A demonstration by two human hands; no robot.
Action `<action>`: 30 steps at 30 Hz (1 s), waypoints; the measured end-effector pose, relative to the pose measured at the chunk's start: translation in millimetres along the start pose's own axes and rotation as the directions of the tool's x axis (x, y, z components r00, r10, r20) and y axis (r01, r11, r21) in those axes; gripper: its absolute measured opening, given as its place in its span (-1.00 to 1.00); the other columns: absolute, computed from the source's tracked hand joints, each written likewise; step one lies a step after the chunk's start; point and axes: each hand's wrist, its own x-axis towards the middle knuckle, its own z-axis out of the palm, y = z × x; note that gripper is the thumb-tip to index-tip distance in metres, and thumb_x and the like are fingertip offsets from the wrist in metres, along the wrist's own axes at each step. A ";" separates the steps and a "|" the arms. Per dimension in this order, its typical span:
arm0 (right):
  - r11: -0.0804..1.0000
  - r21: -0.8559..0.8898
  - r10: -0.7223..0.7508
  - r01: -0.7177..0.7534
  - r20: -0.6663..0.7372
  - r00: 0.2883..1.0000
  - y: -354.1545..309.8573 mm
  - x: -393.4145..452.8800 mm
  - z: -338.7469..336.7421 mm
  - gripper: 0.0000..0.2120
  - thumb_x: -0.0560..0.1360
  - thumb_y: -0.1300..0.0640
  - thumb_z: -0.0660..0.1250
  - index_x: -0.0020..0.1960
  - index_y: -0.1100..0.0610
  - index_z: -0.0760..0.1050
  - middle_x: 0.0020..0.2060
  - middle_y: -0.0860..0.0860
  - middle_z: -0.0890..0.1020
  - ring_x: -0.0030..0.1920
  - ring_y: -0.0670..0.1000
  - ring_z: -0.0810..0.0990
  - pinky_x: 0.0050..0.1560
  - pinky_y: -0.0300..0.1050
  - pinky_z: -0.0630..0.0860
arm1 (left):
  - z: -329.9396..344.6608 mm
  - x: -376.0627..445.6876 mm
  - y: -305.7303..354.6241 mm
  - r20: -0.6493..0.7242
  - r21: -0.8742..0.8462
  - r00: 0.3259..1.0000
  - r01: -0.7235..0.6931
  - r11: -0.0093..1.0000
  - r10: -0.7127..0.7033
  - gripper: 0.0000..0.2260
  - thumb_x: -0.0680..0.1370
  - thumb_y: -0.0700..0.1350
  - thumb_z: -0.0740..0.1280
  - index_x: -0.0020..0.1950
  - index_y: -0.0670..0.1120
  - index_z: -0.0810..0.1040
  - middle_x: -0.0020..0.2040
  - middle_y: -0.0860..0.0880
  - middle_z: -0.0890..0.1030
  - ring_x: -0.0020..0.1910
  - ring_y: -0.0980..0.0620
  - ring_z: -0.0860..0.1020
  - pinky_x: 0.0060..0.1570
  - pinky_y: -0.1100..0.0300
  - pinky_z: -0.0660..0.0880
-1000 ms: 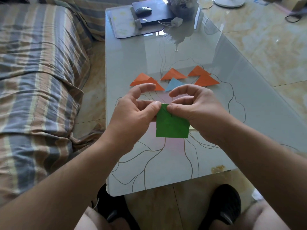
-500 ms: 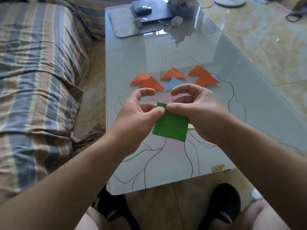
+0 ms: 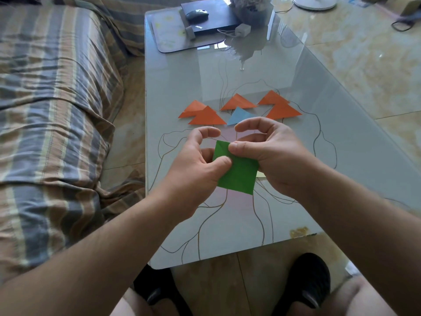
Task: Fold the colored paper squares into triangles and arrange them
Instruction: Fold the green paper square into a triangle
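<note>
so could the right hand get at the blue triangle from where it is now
Probably yes: the blue triangle lies flat just beyond the right hand with nothing between, but that hand pinches the green paper.

Bright daylight is flooding in from about 12 o'clock, and the glossy bench (image 3: 262, 224) is throwing back a pale glare and mirroring the potted plant (image 3: 249, 8) standing at its far end. Shadows are staying soft and faint. The wide lens is bowing straight lines toward the edges, stretching the forearms at 6 o'clock. Focus is holding sharp at the centre, softening slightly at the corners.
</note>
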 end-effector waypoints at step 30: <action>1.000 -0.014 0.021 -0.021 -0.036 0.999 3.4 0.6 0.6 -0.69 0.41 0.34 0.58 0.08 0.10 0.62 -0.16 0.15 0.70 -0.21 0.12 0.71 -0.20 -0.03 0.63 | -6.5 6.3 4.0 -0.053 -0.030 0.998 0.013 0.999 -0.014 -0.70 0.58 -0.25 0.46 0.20 0.06 0.51 -0.06 -0.12 0.74 -0.02 -0.14 0.74 0.18 -0.22 0.62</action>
